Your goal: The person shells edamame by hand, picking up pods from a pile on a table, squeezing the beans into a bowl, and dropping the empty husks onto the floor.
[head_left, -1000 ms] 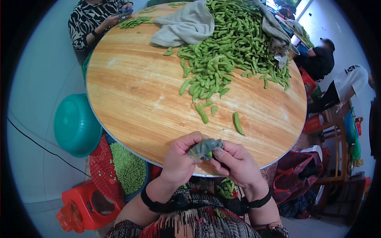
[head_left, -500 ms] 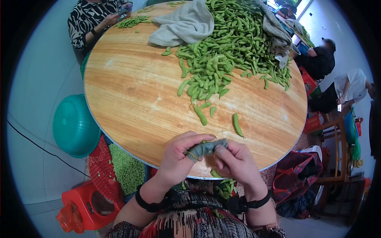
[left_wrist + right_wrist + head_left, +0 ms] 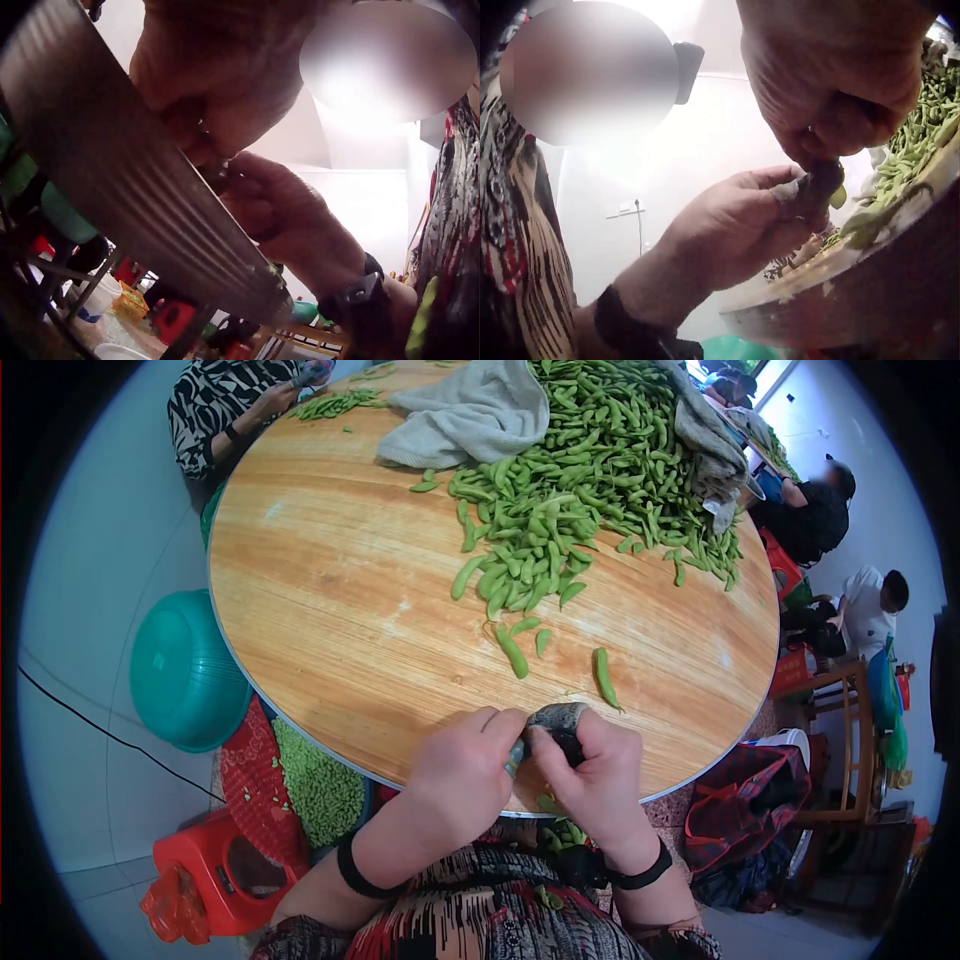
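Over the near edge of the round wooden table [image 3: 330,610], both hands meet in front of the body. The left hand [image 3: 465,765] is turned back upward, its fingers curled in. A grey-green wrap [image 3: 821,184] covers a finger of it in the right wrist view, and a green soybean pod [image 3: 838,196] sticks out beside that wrap, pinched between the hands. The right hand [image 3: 600,770] presses its thumb in against the left fingertips, its bent forefinger in a speckled grey wrap [image 3: 560,717]. Most of the pod is hidden by the fingers.
A heap of soybean pods [image 3: 600,460] lies at the far side, partly under a grey cloth [image 3: 465,420]. One loose pod [image 3: 605,680] lies just beyond the hands. Shelled beans [image 3: 320,785] fill a tub at lower left, near a red stool [image 3: 215,875] and green basin [image 3: 190,670].
The left hand has rolled over, so its back now faces up and hides its grey wrap. The right forefinger has risen and bent. A person at the right has lowered.
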Demonstrator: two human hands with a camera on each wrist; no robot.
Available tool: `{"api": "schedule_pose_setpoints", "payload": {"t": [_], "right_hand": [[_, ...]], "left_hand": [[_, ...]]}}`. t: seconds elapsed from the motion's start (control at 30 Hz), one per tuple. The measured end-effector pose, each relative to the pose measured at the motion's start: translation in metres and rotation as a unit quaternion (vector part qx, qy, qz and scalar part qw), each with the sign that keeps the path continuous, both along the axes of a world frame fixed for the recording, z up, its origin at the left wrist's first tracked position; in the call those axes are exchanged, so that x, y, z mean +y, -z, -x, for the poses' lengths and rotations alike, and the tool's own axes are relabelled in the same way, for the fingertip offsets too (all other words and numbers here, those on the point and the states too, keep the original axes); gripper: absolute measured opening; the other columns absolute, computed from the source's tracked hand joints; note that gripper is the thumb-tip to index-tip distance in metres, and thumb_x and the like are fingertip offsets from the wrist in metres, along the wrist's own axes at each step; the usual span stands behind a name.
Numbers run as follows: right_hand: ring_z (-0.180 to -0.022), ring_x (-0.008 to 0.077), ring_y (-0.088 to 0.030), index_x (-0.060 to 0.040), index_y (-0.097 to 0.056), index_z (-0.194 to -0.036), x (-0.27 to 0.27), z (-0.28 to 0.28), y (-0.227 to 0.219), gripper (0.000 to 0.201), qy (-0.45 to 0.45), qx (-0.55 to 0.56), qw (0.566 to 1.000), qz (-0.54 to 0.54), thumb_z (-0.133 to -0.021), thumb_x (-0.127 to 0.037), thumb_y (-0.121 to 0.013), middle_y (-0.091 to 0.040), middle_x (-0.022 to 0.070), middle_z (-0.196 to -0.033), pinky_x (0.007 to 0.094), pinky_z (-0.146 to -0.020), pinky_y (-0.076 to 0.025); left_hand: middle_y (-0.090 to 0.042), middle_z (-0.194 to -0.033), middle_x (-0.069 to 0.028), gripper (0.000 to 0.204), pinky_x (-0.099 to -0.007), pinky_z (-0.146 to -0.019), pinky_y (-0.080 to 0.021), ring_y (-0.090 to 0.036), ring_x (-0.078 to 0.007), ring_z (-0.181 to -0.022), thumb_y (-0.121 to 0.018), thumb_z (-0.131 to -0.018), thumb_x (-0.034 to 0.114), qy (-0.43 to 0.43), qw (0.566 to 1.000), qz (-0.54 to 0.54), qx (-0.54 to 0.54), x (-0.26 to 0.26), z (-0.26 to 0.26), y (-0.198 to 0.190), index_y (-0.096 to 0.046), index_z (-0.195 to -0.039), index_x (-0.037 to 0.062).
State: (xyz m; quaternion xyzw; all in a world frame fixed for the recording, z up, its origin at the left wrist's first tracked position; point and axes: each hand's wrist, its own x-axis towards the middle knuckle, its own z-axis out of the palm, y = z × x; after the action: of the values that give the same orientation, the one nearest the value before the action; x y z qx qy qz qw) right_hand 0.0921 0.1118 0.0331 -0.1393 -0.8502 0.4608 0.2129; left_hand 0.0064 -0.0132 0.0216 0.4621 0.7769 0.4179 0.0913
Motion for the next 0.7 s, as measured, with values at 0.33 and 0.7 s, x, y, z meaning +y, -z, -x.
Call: {"api": "schedule_pose_setpoints", "payload": {"t": [0.33,0.7], "right_hand": [[-0.061,0.0019,-0.046,0.0005,-0.061,-0.080,0.029,-0.002,0.002,0.008,0.009,-0.061,0.958,0.280,-0.080,-0.007,-0.061,-0.057,-0.0026,-0.067,0.0201,-0.053,-0.039],[-0.075,0.0310,-0.057,-0.0026,-0.058,-0.094,0.035,0.006,0.003,0.028,0.075,-0.147,0.933,-0.321,-0.074,-0.021,-0.065,-0.058,0.0139,-0.083,0.0398,-0.063,-0.046]], "left_hand": [[-0.060,-0.088,-0.0074,0.030,-0.0286,-0.065,-0.046,-0.057,-0.0165,-0.076,-0.051,-0.072,-0.007,-0.050,0.963,-0.120,-0.236,-0.032,0.011,0.009,-0.057,-0.102,-0.0011],[-0.054,-0.116,-0.0194,0.030,-0.0399,-0.090,-0.042,-0.053,-0.0317,-0.104,-0.059,-0.081,0.019,-0.388,0.880,0.266,-0.063,-0.275,0.040,0.215,-0.059,-0.101,-0.0033]]}}
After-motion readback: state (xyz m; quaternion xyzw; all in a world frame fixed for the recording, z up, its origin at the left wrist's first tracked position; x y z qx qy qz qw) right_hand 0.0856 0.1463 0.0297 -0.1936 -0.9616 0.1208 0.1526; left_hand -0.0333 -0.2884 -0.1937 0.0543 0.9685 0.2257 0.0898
